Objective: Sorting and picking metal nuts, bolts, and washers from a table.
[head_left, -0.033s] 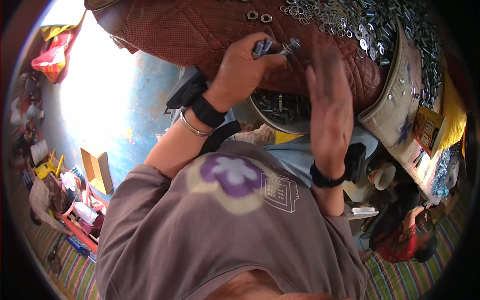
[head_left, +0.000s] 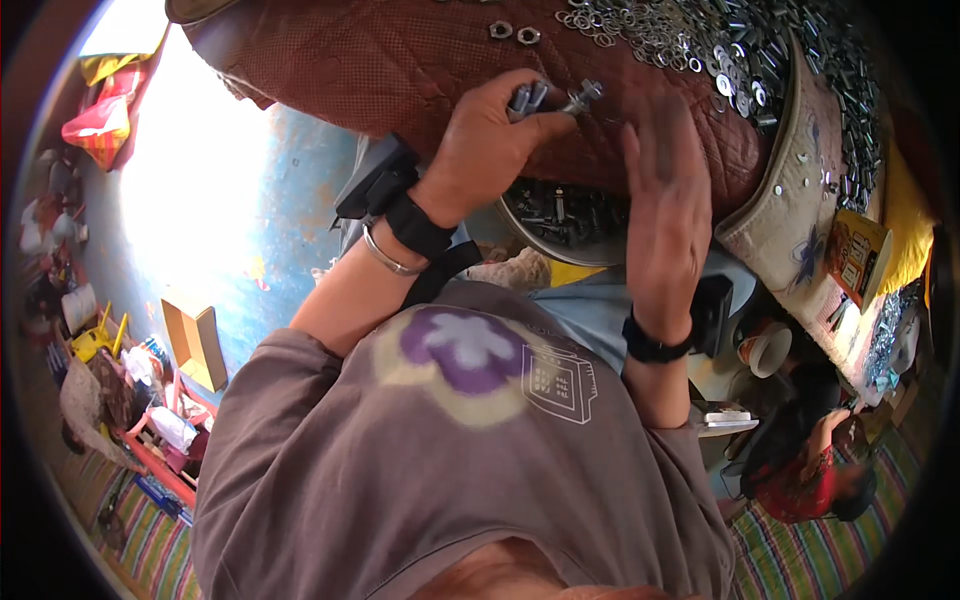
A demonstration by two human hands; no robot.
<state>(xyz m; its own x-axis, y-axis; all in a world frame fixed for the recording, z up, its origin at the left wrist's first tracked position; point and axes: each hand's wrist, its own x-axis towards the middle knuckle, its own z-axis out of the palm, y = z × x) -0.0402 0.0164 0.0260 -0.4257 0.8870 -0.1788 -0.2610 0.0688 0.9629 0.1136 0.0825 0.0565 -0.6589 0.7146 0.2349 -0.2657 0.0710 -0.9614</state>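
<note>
My left hand (head_left: 485, 145) is closed around several metal bolts (head_left: 527, 98), whose ends show between thumb and fingers. One bolt (head_left: 584, 97) sticks out past the thumb to the right, with what looks like a nut or washer on it. Just right of that bolt is my right hand (head_left: 668, 215), its fingers stretched out and blurred by motion. I see nothing held in it. Below and between the hands sits a round metal bowl (head_left: 550, 250) of dark bolts, partly hidden by the right hand.
A red-brown quilted cloth (head_left: 400, 75) lies ahead, bearing two loose nuts (head_left: 515, 34), a heap of washers (head_left: 640, 25) and many small metal cylinders (head_left: 855, 130). To the right are a yellow box (head_left: 856, 255) and a person in red (head_left: 810, 490). An open cardboard box (head_left: 195, 340) stands left.
My right hand has shifted slightly to the right, away from the protruding bolt. The left hand keeps its hold on the bolts and has hardly moved.
</note>
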